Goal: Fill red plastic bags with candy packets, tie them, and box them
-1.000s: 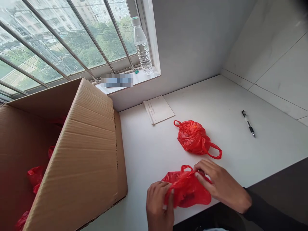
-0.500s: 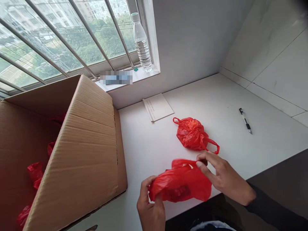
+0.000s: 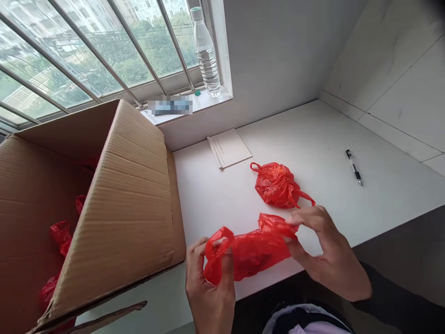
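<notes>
A red plastic bag (image 3: 255,255) is stretched sideways between my two hands near the front edge of the white table. My left hand (image 3: 212,283) pinches its left handle loop between thumb and fingers. At the other end, my right hand (image 3: 320,250) grips the bunched right handle. Something darker shows faintly through the thin plastic, but I cannot make out what it is. Just beyond my right hand lies a second red plastic bag (image 3: 276,185), full and gathered at the top, with its handle loops sticking out at both sides.
A large open cardboard box (image 3: 135,199) at the left holds several red bags (image 3: 60,236). Toward the wall lies a notepad (image 3: 231,147), and a pen (image 3: 353,168) is at the right. A water bottle (image 3: 207,60) stands on the windowsill (image 3: 205,104) beside a blurred-out item.
My left hand has moved from the bag's side to its left handle, which now stands up as a loop. The right handle is more bunched in my right hand. The view has shifted slightly.
</notes>
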Action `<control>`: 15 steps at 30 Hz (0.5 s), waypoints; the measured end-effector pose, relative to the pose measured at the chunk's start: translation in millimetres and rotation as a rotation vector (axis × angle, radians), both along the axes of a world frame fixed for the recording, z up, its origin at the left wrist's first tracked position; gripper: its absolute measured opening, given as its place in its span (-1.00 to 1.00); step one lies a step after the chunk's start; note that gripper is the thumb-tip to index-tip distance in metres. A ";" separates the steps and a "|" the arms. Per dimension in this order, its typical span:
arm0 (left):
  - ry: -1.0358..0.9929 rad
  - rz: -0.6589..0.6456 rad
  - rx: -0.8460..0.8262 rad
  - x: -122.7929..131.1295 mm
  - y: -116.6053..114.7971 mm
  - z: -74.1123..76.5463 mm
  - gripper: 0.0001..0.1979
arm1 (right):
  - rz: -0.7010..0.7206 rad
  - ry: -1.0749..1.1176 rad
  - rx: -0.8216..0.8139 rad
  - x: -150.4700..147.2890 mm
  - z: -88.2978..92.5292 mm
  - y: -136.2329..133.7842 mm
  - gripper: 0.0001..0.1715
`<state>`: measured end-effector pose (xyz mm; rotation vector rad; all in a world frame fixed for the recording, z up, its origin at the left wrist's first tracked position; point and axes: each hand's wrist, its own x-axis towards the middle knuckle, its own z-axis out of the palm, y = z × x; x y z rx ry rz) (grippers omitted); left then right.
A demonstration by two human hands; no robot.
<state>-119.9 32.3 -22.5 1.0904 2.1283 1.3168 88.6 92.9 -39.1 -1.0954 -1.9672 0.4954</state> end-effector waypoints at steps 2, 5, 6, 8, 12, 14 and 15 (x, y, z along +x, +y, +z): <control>0.055 -0.010 0.059 -1.4 -1.1 6.7 -0.76 | 0.153 0.062 0.093 -9.0 7.1 -2.8 -0.54; -0.017 -0.011 0.062 -1.3 -4.1 19.9 -0.75 | 0.294 0.063 0.078 -18.7 13.0 -0.8 -0.53; -0.057 0.000 0.061 -1.2 -5.2 24.8 -0.74 | 0.274 0.060 0.056 -19.1 14.8 0.9 -0.57; -0.138 0.042 0.089 -1.7 -7.1 33.8 -0.74 | 0.150 0.066 0.005 -14.4 20.3 3.2 -0.63; -0.256 0.095 0.162 -3.2 -8.9 44.1 -0.75 | -0.118 0.079 -0.005 2.7 40.1 -3.8 -0.53; -0.282 0.054 0.157 -2.1 -8.7 46.0 -0.74 | -0.010 0.097 0.049 2.4 47.9 -10.3 -0.51; -0.293 0.026 0.159 -1.4 -8.4 46.6 -0.74 | 0.122 0.091 0.062 -1.6 49.1 -12.6 -0.53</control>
